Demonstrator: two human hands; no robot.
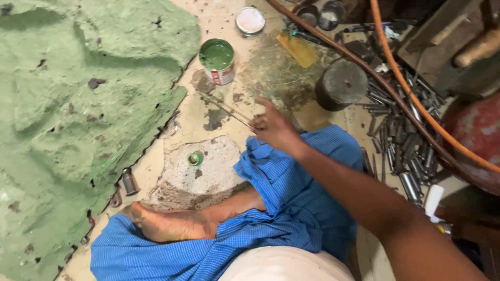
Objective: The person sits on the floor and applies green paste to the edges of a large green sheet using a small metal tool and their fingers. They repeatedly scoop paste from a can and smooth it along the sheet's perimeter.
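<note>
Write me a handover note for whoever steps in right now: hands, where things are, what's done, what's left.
Right hand: pinching a thin brush, tip held out over the floor near the paint can.
Left hand: not in view.
Paint can: open, green paint inside, upright on the floor; its lid lies beyond it.
Green slab: on the left, mostly coated green, with bare dark spots showing.
Small green cap: on the concrete patch by the foot.
Left: the bare spots, apparently.

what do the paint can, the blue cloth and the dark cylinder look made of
Paint can: likely thin metal with a printed label, holding glossy green paint. Blue cloth: woven fabric, probably cotton, matte, with soft folds and a fine check. Dark cylinder: seemingly solid metal or rubber, dull grey with a scuffed flat top; the look leaves it open.
</note>
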